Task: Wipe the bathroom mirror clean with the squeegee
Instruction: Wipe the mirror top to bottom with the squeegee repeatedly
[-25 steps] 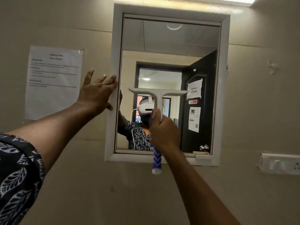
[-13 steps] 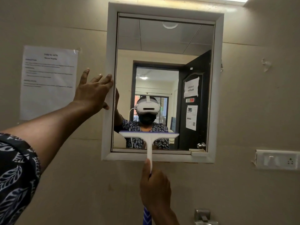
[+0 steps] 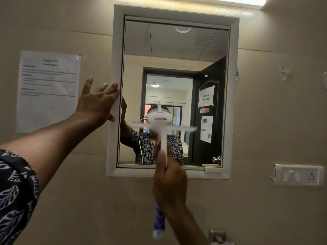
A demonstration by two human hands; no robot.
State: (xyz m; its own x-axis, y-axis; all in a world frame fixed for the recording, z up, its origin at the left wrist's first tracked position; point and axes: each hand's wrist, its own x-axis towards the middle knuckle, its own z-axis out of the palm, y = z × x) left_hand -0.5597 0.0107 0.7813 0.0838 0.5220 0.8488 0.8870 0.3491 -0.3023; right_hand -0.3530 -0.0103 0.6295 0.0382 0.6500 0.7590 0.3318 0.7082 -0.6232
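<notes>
A beige wall (image 3: 274,121) fills the scene, crossed by faint horizontal seams. On its left side hangs a white printed sheet (image 3: 48,91), held by clear tape (image 3: 80,55) at its upper right corner; its text is too small to read. On the right, low down, sits a white switch plate (image 3: 299,175) with a socket (image 3: 311,177) at its right end. Above it, scraps of torn tape (image 3: 284,72) cling to the wall. A bright light strip (image 3: 230,0) runs along the top edge. A metal fitting (image 3: 218,236) shows at the bottom edge.

right hand (image 3: 169,183) gripping squeegee (image 3: 163,138) at bottom centre, blade blurred, lying across lower mirror (image 3: 177,68). left hand (image 3: 98,101) pressing flat on frame's left edge, fingers straight.
</notes>
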